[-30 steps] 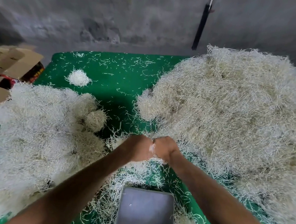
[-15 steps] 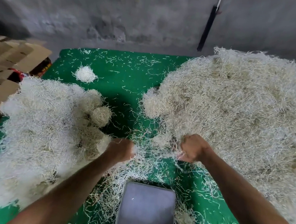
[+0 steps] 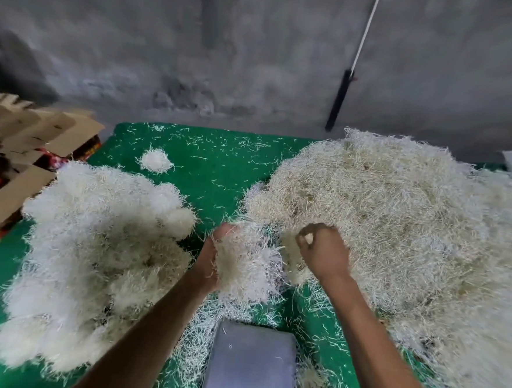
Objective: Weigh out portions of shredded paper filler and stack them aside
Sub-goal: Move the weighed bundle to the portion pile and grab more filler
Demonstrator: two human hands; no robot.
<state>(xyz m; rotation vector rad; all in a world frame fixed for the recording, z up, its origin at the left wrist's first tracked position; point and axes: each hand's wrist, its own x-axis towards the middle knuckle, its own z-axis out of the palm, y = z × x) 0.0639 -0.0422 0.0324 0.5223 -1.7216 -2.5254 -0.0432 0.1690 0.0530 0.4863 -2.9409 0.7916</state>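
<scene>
The left hand (image 3: 210, 260) is cupped, fingers curled around a clump of shredded paper (image 3: 243, 265) held above the green cloth (image 3: 220, 173), just left of the right hand (image 3: 323, 253). The right hand's fingers are curled into the near left edge of the big loose heap (image 3: 397, 234) and clamped on strands there. Half a second ago the left hand sat lower beside the left pile with almost nothing in it; now it has risen toward the centre and carries a full clump, while the right hand has stayed at the heap's edge.

Two large masses of filler lie on the cloth: the loose heap on the right and a pile of balled portions (image 3: 98, 258) on the left. One small tuft (image 3: 155, 160) sits alone at the far left. One grey scale platform (image 3: 251, 366) stands nearest, bare but for stray strands. Open cardboard boxes (image 3: 24, 153) stand at the far left; their contents cannot be made out.
</scene>
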